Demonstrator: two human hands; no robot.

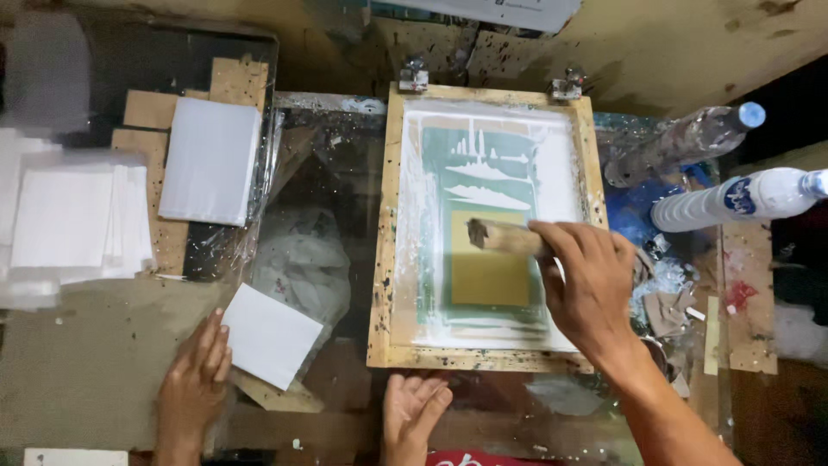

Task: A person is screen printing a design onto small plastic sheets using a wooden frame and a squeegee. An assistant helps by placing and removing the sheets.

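- While the right hand (591, 280) is closed around one end of a wooden squeegee (500, 235), the blade lies across the middle of the printing screen (487, 173), over its green and yellow patch.
- The screen sits in a wooden frame (384, 259) lying flat on the glass table (336, 173). White ink is smeared along the inner edges.
- Two metal clamps (414, 78) hold the frame's far rail.
- The left hand (414, 412) is open, fingers loosely spread and holding nothing, just beside the frame's near rail. Contact with the rail cannot be confirmed.
- Another person's hand (194, 388) rests flat at lower left, fingertips touching a single white sheet (269, 335) that lies tilted beside the frame.
- A stack of white sheets (211, 160) lies on board pieces at upper left. A larger, blurred pile (65, 216) lies further left.
- Two plastic bottles (733, 198) lie to the right of the frame, the farther one spattered with paint.
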